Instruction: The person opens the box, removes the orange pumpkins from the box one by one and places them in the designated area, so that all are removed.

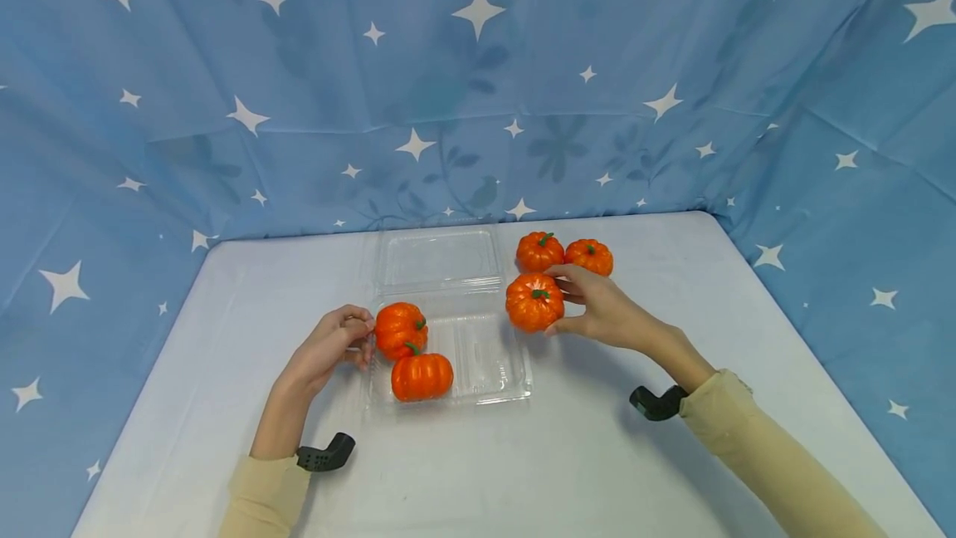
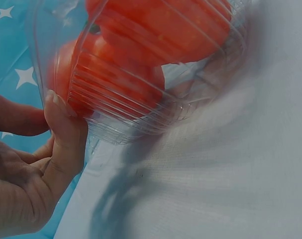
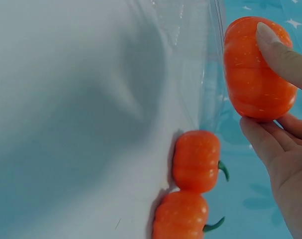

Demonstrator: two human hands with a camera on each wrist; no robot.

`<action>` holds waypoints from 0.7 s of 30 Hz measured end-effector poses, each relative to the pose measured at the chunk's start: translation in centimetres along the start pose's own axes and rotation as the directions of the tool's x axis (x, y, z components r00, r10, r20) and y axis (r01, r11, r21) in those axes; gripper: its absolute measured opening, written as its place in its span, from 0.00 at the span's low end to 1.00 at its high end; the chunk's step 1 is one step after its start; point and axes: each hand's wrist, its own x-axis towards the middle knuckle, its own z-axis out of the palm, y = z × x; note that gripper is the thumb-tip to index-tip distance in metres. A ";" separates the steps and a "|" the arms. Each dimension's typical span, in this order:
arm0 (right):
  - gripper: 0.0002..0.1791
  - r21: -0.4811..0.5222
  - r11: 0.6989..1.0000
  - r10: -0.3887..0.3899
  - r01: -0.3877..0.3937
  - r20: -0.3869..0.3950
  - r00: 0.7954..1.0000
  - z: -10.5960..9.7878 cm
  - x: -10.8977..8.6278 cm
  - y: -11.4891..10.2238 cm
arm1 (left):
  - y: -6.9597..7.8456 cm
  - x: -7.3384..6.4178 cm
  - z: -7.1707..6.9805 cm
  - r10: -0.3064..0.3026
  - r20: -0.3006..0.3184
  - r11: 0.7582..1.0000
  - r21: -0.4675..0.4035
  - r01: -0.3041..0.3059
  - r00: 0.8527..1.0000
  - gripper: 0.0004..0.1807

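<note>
Pinching clear container [image 1: 489, 355] by its left rim with left hand [image 1: 329, 349], beside two pumpkins [image 1: 421, 378] lying inside. Holding raised pumpkin [image 1: 534, 305] between thumb and fingers of right hand [image 1: 607, 312], near container's right edge, before two farther pumpkins [image 1: 539, 253] on bench [image 1: 478, 467].

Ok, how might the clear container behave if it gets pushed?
The clear container probably flexes, as its plastic looks thin and ridged. Its weight likely sits leftward, where both pumpkins inside rest. The left hand pinching its edge may stop it sliding.
</note>
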 end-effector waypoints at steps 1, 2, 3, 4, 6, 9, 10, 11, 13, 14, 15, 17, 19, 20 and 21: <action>0.47 0.006 1.000 0.009 -0.009 -0.005 1.000 -0.2 -0.1 0.2 | 0.0 0.0 0.0 0.002 0.000 1.000 0.000 -0.002 1.000 0.13; 0.48 0.008 1.000 0.020 -0.020 -0.010 1.000 -0.3 -0.2 0.4 | 0.0 0.0 -0.1 0.004 0.000 1.000 0.001 -0.004 1.000 0.13; 0.48 0.013 0.999 0.030 -0.030 -0.017 0.999 -0.5 -0.2 0.5 | 0.0 0.0 -0.1 0.005 0.000 1.000 0.001 -0.005 1.000 0.13; 0.48 0.013 0.999 0.042 -0.041 -0.027 0.999 -0.7 -0.3 0.7 | 0.1 0.1 -0.1 0.005 0.000 1.000 0.001 -0.005 1.000 0.13; 0.49 0.006 0.998 0.055 -0.054 -0.046 0.997 -0.9 -0.5 1.0 | 0.1 0.1 -0.1 0.005 -0.001 1.000 0.004 -0.005 1.000 0.13; 0.49 -0.003 0.997 0.078 -0.078 -0.062 0.995 -1.1 -0.6 1.6 | 0.0 0.1 -0.1 0.001 0.000 1.000 0.005 -0.001 1.000 0.13; 0.48 -0.008 0.996 0.085 -0.086 -0.066 0.994 -1.1 -0.5 1.8 | 0.0 0.1 -0.1 0.001 0.000 1.000 0.005 -0.001 1.000 0.13; 0.48 -0.012 0.996 0.092 -0.093 -0.069 0.993 -1.1 -0.5 2.0 | 0.0 0.1 -0.1 0.000 0.000 1.000 0.004 0.000 1.000 0.13; 0.48 -0.013 0.993 0.113 -0.115 -0.073 0.991 -1.0 -0.4 2.4 | 0.0 0.1 -0.1 -0.002 0.000 1.000 0.002 0.002 1.000 0.13; 0.47 -0.011 0.992 0.126 -0.127 -0.078 0.989 -0.9 -0.4 2.6 | -0.1 0.1 -0.1 -0.003 -0.001 1.000 0.001 0.003 1.000 0.13; 0.47 -0.011 0.991 0.134 -0.135 -0.083 0.988 -0.8 -0.3 2.8 | -0.1 0.1 -0.1 -0.004 -0.002 1.000 0.000 0.004 1.000 0.13; 0.46 -0.009 0.989 0.144 -0.145 -0.101 0.984 -0.6 -0.2 3.3 | -0.1 0.1 -0.1 -0.004 -0.002 1.000 -0.001 0.004 1.000 0.12; 0.46 -0.007 0.988 0.155 -0.157 -0.120 0.981 -0.4 -0.1 3.7 | -0.1 0.2 -0.1 -0.006 -0.004 1.000 0.000 0.006 1.000 0.12; 0.46 -0.009 0.987 0.160 -0.163 -0.128 0.979 -0.2 0.0 3.9 | -0.1 0.2 -0.1 -0.007 -0.005 1.000 0.001 0.007 1.000 0.12; 0.46 -0.011 0.986 0.165 -0.168 -0.134 0.977 -0.1 0.0 4.1 | -0.1 0.2 -0.1 -0.008 -0.005 1.000 0.002 0.008 1.000 0.12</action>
